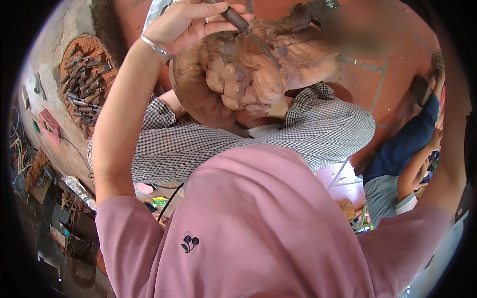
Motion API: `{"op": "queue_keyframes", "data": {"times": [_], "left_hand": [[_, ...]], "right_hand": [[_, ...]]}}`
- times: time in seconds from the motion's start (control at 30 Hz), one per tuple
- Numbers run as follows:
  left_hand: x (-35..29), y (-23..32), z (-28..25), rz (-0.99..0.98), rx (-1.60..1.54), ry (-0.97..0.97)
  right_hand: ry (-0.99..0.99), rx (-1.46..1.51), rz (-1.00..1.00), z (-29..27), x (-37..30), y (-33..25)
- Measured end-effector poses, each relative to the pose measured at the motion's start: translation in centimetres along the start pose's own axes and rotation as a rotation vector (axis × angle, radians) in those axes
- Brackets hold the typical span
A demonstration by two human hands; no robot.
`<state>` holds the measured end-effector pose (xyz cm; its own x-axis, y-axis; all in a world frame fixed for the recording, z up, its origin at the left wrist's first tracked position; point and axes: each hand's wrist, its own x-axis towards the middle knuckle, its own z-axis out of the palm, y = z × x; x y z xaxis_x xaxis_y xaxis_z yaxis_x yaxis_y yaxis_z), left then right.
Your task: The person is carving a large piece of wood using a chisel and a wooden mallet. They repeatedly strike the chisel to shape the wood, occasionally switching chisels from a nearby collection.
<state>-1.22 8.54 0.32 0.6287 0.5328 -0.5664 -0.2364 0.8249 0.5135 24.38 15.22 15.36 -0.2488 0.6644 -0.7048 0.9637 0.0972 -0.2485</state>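
Observation:
My left hand [201, 24], with a bangle at the wrist, is closed round the wooden handle of a carving chisel [235, 18]. Its thin dark shaft slants down to the right, and the tip lies over a brown wood carving [258, 74] with rounded, swelling forms. Whether the tip touches the wood I cannot tell. The carving sits in front of my crossed legs, on the tiled floor. My right arm [449, 149] reaches up along the right rim, and its hand is out of the picture.
To the left, a round basket [110, 47] holds many wood-handled tools. A pink crate [48, 124] and cluttered equipment [74, 238] lie farther left. At the right, another person [405, 154] in dark blue and grey sits near. Reddish floor tiles [360, 79] show behind the carving.

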Motion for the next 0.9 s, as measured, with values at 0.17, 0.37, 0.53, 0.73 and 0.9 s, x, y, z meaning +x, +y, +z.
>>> {"op": "queue_keyframes", "data": {"times": [0.17, 0.37, 0.53, 0.73, 0.9], "left_hand": [[-1.9, 0.1, 0.2, 0.107, -0.079, 0.034], [-2.3, -0.5, -1.0, 0.216, -0.101, -0.118], [-4.5, -2.1, 0.1, 0.351, -0.264, -0.260], [-6.4, -4.7, 0.3, 0.416, -0.516, -0.401], [-6.3, -7.0, 1.3, 0.478, -0.644, -0.472]], "right_hand": [[-0.009, 0.183, -0.049, 0.7, 0.0, 1.8], [0.077, 0.047, 0.125, 1.7, -3.4, 1.3], [0.050, 0.438, 0.006, 5.1, -4.1, 4.5], [0.068, 1.005, -0.172, 13.9, -6.4, 4.6], [-0.070, 1.448, -0.218, 17.7, -10.2, -0.2]]}}
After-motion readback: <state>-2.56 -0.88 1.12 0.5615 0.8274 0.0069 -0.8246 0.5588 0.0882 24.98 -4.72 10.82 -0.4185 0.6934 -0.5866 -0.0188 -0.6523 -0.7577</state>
